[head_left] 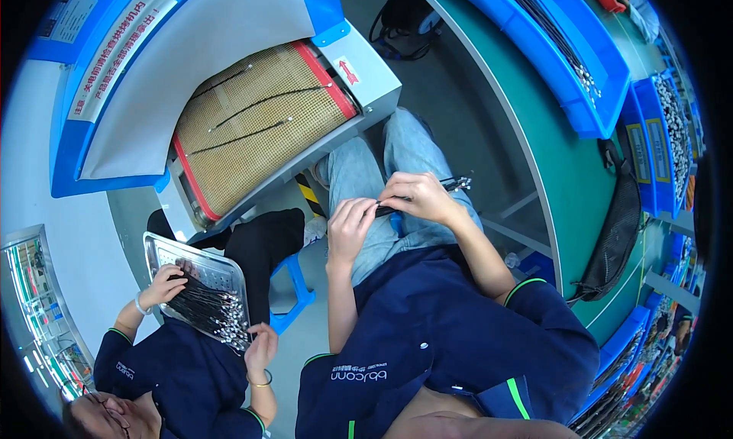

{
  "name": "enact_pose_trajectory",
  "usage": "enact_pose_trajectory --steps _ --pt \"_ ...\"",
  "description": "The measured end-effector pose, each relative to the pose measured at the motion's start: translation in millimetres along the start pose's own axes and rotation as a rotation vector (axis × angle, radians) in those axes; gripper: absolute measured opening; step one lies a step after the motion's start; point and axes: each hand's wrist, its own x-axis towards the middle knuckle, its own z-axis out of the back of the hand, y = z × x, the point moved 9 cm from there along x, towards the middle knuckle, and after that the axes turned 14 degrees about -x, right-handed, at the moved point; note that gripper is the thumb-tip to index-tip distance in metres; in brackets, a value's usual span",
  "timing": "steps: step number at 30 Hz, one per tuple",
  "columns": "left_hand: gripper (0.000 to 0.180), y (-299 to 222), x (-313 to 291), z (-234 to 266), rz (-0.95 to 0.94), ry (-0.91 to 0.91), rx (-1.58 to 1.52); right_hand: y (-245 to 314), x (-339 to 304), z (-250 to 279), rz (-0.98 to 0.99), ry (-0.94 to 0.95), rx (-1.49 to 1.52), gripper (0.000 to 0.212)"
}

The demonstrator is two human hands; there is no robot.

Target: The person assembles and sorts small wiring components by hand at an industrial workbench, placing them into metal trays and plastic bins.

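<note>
Over my lap, my left hand (pixel 350 227) and my right hand (pixel 418 195) meet, fingertips almost touching. Both are closed in a pinch on the end of a thin black cable (pixel 378 204), mostly hidden by the fingers. A bundle of black cables lies at my right hand, partly behind it. Its silvery connector ends (pixel 460 183) stick out past the wrist, above my jeans. How many cables are in the bundle cannot be made out.
Ahead on the left, several black cables (pixel 256 107) lie on a brown mesh conveyor belt (pixel 252 153). A co-worker at left handles cables in a metal tray (pixel 156 248). On the right, a green worktable (pixel 527 80) bears a blue bin (pixel 603 118) and a black mesh bag (pixel 615 240).
</note>
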Motion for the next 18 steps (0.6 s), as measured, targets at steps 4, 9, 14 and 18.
enact_pose_trajectory --steps 4,9,14,18 --pt "0.016 3.5 -1.8 2.3 -0.041 -0.012 -0.014 -0.9 2.5 -3.8 -0.025 -0.009 0.102 0.012" --pt "0.016 11.1 -6.8 18.7 -0.006 -0.092 -0.031 -11.3 6.6 -5.5 -0.110 0.012 0.235 0.012" --pt "0.017 9.8 -4.5 32.7 -0.051 -0.098 0.006 -3.0 16.6 -9.2 -0.122 0.021 0.194 0.010" --pt "0.016 16.0 -3.8 40.9 -0.058 -0.051 0.015 -0.4 16.4 -14.5 -0.148 0.082 0.197 0.012"
